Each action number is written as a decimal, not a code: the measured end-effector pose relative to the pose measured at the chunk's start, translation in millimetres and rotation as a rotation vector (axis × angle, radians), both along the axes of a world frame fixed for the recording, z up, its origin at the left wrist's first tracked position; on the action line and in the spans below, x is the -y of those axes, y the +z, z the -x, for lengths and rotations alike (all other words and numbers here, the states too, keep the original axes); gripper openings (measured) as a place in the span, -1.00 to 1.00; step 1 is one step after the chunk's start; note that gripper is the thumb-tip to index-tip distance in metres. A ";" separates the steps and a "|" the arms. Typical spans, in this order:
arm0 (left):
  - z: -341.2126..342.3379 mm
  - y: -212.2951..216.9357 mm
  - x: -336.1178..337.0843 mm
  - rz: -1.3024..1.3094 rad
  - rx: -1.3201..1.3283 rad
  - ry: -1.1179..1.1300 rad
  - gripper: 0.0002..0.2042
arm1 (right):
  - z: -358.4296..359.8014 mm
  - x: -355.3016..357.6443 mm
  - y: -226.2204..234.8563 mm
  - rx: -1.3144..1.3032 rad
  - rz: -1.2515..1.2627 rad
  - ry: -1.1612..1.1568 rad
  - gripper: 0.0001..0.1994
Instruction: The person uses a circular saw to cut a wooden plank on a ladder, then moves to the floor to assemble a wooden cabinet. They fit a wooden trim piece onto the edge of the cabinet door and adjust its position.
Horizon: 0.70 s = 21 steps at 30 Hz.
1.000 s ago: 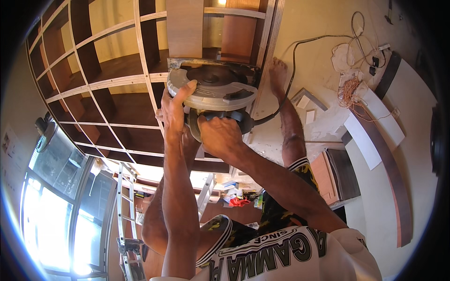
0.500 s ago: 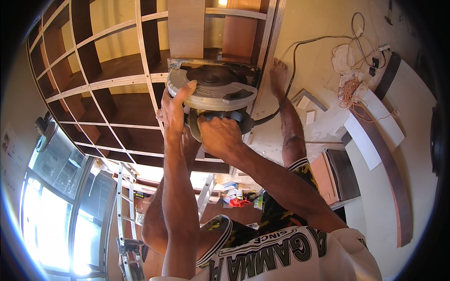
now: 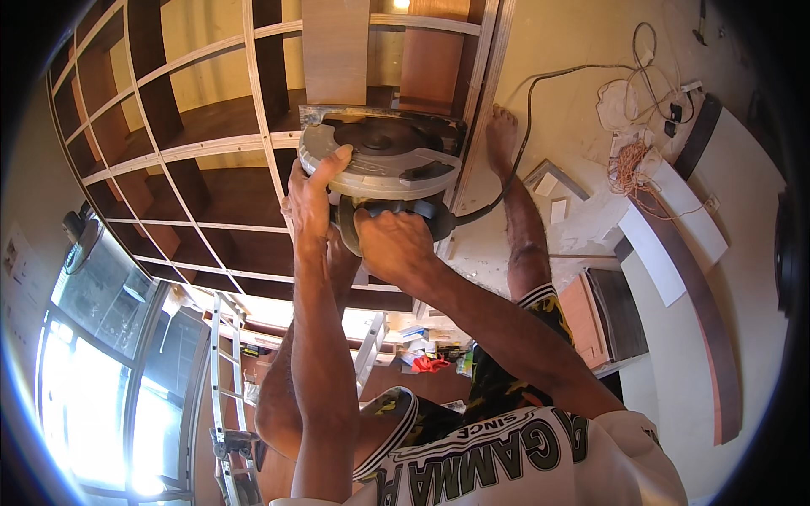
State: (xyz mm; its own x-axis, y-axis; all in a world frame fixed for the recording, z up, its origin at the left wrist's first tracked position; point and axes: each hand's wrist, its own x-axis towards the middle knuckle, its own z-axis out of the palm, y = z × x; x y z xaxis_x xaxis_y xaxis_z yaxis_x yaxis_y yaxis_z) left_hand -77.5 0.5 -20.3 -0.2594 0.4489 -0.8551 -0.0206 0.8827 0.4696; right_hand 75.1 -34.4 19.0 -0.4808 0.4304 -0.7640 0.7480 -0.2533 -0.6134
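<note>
A circular saw (image 3: 384, 181) with a grey guard and a dark base plate lies across the wooden lattice frame (image 3: 211, 156), over a brown board (image 3: 336, 51) set in it. My right hand (image 3: 398, 244) is closed around the saw's rear handle. At the saw's left side, my left hand (image 3: 312, 198) grips the housing, its thumb laid over the grey guard. The fingers beneath are partly hidden. A black cord (image 3: 531, 101) runs from the handle off to the right. The blade's cutting edge cannot be seen.
My bare foot (image 3: 502, 131) rests on the floor right of the frame. Beyond it lie a tangle of orange cord (image 3: 633, 164), white panels (image 3: 654, 253) and a long brown strip (image 3: 709, 337). A stepladder (image 3: 228, 363) stands at lower left, near a bright window (image 3: 84, 396).
The saw and both hands have shifted very slightly to the left. My grip looks the same.
</note>
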 end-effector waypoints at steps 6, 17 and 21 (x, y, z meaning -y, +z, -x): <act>1.2 2.6 -1.7 0.035 -0.019 -0.016 -0.33 | 0.9 -3.5 1.5 -0.001 0.014 0.007 -0.73; -2.8 3.8 -2.9 -0.014 -0.035 0.038 -0.35 | 0.9 -3.5 1.0 -0.002 0.011 -0.002 -0.76; 0.8 1.3 -1.5 0.003 -0.051 0.002 -0.34 | 2.1 -1.3 -0.2 -0.002 0.000 -0.008 -0.78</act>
State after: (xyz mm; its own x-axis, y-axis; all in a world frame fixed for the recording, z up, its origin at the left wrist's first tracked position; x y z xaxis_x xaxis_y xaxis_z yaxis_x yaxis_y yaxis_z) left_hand -78.3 2.1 -19.0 -0.3039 0.4455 -0.8421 0.0019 0.8842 0.4671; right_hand 73.0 -33.1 18.8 -0.4788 0.4344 -0.7629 0.7446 -0.2594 -0.6150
